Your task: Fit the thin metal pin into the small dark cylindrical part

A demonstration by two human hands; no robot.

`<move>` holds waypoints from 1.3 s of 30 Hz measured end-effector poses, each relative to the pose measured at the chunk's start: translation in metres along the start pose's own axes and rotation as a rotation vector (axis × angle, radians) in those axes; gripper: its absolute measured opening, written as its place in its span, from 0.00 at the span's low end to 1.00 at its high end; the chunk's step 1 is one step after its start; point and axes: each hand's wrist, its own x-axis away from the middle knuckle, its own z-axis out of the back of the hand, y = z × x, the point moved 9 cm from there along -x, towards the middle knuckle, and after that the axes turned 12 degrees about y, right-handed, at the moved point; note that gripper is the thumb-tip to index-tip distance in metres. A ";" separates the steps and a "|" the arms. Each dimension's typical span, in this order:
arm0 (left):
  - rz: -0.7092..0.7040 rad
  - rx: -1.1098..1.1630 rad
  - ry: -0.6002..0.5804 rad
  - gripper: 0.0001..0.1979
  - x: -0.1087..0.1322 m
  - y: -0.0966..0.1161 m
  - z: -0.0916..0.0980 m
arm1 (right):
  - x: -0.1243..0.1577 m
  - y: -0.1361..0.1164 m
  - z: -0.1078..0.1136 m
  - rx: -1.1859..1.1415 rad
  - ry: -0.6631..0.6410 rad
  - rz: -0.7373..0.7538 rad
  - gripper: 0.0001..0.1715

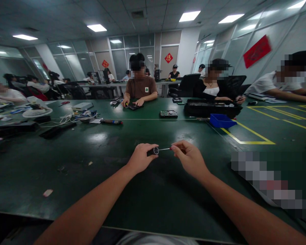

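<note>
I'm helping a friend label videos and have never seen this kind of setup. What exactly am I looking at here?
There is no machine here. This one picture comes from a camera worn on a person's head, facing forward and down. The bare left hand holds a dark cylinder with a pale-ringed round end. The bare right hand pinches a thin silver rod at its red end; whether the rod touches the cylinder is too small to tell. On the smooth dark-green table beyond sit an open blue plastic bin, a long black case and a flat silver-and-green rectangular device. A co-worker in a brown T-shirt sits opposite.
</note>
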 end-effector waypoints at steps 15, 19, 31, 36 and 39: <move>-0.002 -0.009 -0.012 0.20 0.001 -0.004 -0.002 | 0.000 0.013 -0.010 0.034 -0.049 -0.017 0.19; 0.004 -0.013 -0.005 0.19 0.001 -0.002 0.000 | 0.000 0.012 -0.010 0.034 -0.059 -0.013 0.16; 0.011 -0.029 -0.014 0.19 0.001 -0.004 -0.001 | 0.001 0.016 -0.012 -0.026 -0.058 -0.054 0.18; 0.012 -0.037 -0.027 0.18 0.001 -0.003 -0.001 | 0.001 0.019 -0.015 -0.032 -0.107 -0.159 0.21; 0.008 -0.029 -0.023 0.18 0.001 -0.004 -0.001 | 0.000 0.016 -0.012 -0.065 -0.066 -0.171 0.15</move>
